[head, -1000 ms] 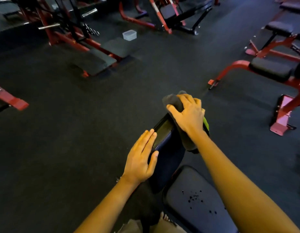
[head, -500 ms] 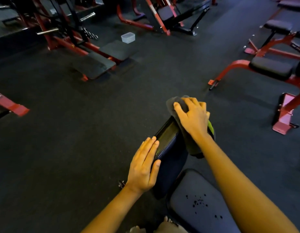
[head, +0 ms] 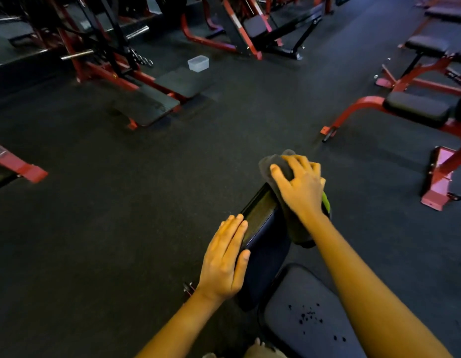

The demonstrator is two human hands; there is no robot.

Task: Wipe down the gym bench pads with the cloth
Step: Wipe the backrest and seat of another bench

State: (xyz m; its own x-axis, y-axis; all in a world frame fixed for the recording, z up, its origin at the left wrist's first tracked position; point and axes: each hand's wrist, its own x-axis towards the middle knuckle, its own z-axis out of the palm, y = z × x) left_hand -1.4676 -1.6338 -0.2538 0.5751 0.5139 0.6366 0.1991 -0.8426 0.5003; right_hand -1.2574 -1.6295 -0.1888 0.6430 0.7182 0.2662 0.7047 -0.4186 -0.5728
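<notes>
- Right hand is up at the top end of the back pad. Its fingers are bent over a dark grey cloth and clamp it to the pad, with the thumb splayed out to the left across the fabric.
- The cloth is bunched over the pad's top edge. A lump pokes out past the fingertips and the rest drapes down the pad's right side, under the wrist.
- A sliver of yellow-green shows at the outer edge of that hand – cannot tell what it belongs to.
- Left hand is flat, fingers straight and together, laid against the pad's left edge lower down. The thumb rests on the pad's face and nothing is held.
- The back pad itself is tilted up and away from the camera, dark and glossy along its left side.
- Just below it, at the bottom of the view, is the seat pad – a scatter of small dark specks sits near its middle, between the two forearms.
- All around is dark rubber floor.
- Far side, towards the top edge, a clear plastic box stands on the floor beside a red machine with flat black plates.
- Off to the right are red-framed benches with black pads, well apart from the hands.
</notes>
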